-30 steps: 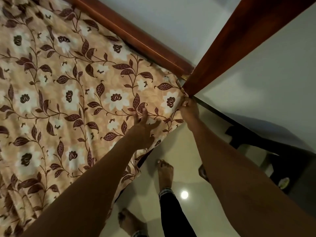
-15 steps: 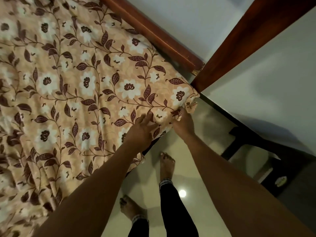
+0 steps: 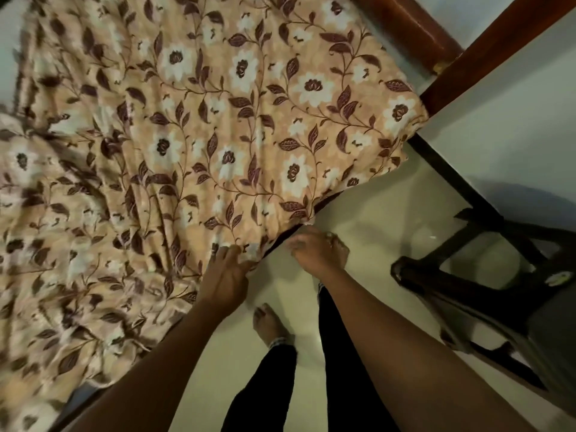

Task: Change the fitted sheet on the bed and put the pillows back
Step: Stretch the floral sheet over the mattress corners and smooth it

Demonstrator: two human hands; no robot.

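Both hands have slid away from the fitted corner (image 3: 402, 115), now well beyond the grip. Left hand (image 3: 227, 271) pinches the sheet (image 3: 249, 126) at its hem; right hand (image 3: 316, 252), just beside, curls, hold unclear. Side tucking likely follows.

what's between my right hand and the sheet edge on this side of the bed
Nothing visible. The right hand hovers beside the hanging edge of the sheet, with only bare floor between. The left hand grips that edge. The chair stands apart, further right.
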